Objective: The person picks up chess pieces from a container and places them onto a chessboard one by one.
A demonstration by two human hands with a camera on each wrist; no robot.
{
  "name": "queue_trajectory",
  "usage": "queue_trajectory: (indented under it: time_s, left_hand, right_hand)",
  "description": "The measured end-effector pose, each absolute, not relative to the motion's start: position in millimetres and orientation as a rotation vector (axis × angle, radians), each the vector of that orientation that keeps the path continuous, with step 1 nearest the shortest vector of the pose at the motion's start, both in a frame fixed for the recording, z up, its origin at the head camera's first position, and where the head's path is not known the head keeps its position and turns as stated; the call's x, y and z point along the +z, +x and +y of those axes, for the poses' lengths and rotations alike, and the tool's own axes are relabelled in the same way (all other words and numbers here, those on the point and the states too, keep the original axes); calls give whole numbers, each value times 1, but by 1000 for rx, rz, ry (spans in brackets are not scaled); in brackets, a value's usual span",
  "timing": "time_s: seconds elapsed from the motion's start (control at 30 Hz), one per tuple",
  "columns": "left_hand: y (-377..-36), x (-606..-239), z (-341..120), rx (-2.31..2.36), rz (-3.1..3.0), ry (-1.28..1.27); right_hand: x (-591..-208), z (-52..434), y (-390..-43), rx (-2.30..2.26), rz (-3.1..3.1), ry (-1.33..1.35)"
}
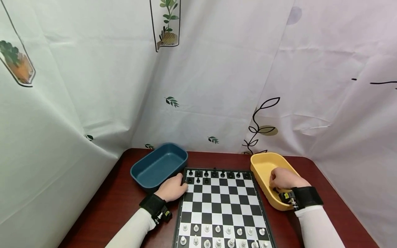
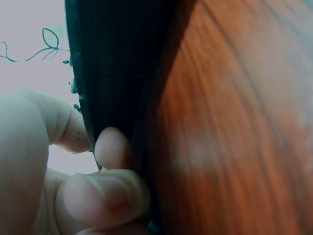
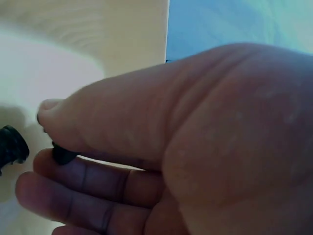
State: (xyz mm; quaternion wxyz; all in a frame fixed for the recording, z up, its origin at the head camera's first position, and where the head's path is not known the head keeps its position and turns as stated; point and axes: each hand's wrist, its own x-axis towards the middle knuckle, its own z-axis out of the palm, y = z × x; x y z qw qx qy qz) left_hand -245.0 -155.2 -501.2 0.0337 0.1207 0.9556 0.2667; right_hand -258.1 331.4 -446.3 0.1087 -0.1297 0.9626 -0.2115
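Note:
A chessboard lies on the table, with black pieces along its far side and white pieces in two rows at the near side. My left hand holds the board's left edge near the far corner; in the left wrist view its fingertips meet the dark board rim. Inside the yellow tray is my right hand. Its thumb and fingers pinch a small black chess piece, mostly hidden by the thumb. Another black piece lies beside those fingertips.
A blue tray stands at the back left, close to the board's far corner. The dark red wooden table ends at a patterned cloth backdrop. Yellow tray walls surround the right hand.

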Motion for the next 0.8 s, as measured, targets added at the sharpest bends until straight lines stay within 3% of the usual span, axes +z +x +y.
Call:
queue_trajectory:
  time_s: [0.4,0.8]
  left_hand:
    - [-243,-500,-156,806,2957,391]
    - [-246,-501,-155,797,2942,363]
  right_hand:
    - [-442,333,-261,-520,2916,-478]
    - [-439,332,-259,-585,2986,-379]
